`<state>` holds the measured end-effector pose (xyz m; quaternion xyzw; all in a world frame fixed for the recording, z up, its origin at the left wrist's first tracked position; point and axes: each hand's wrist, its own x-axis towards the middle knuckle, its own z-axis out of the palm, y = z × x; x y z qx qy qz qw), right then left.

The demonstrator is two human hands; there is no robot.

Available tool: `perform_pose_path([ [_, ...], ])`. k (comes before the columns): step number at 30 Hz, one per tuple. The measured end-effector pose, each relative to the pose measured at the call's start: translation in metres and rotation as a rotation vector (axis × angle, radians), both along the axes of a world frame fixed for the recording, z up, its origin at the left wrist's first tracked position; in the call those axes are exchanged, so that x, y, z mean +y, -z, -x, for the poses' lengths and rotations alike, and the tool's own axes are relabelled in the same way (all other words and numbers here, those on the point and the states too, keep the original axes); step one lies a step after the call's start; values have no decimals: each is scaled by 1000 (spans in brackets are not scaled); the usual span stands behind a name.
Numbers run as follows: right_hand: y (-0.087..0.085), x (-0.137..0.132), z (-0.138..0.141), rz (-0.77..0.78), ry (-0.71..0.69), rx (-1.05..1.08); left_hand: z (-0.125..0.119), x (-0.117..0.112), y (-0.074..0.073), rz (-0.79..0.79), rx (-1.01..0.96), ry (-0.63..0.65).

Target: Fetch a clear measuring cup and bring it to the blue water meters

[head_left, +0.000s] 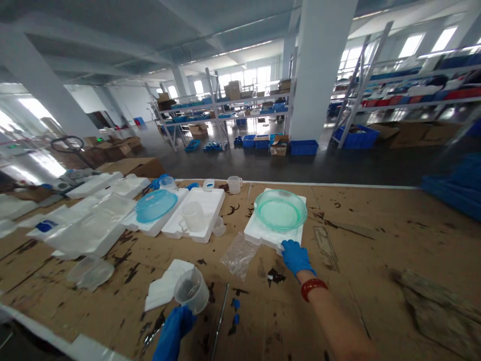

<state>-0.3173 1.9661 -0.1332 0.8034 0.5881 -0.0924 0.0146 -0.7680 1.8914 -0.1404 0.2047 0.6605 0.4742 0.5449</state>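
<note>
Foam tray: white moulded polystyrene block (pixel 273 231), light and crumbly at the corners, lying toward the far edge of the tabletop (pixel 376 240), right of the middle.
Green plate: pale translucent plastic disc (pixel 280 209) with a raised rim, resting loose in the tray's recess.
Right hand: blue-gloved (pixel 296 256), fingers closed on the tray's near right corner; a red band sits at the wrist.
Left hand: blue-gloved (pixel 173 328) near the near edge, fingers wrapped under a clear plastic measuring cup (pixel 191 290), which is tipped away from the person.
Handling the tray: a corner pinch can snap foam, so, in my judgement, a flat, low slide is best, keeping the tray level so the plate stays seated.
Handling the cup: thin smooth wall; a firm hold low on the body suits it.
Nearby: crinkled clear bag (pixel 238 254) just left of the tray; folded white sheet (pixel 165 286) touching the cup's side; blue lid (pixel 155 205) on another foam tray farther left.
Surface: brown cardboard, stained dark, matte and slightly rough.
</note>
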Motion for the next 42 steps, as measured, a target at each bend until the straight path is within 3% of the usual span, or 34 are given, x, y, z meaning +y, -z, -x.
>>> perform_pose_path([
  [7,-6,-67,43,38,65,42,17,8,-4,-15,-108,88],
  [18,-29,-85,85,49,152,69,46,31,-11,-71,-148,241],
  [26,-20,-127,123,82,182,114,67,35,-11,-96,-146,276],
  [36,-5,-204,172,83,249,158,86,25,-7,-141,-144,353],
  [42,-3,-245,200,48,320,247,88,22,-8,-188,-106,481],
])
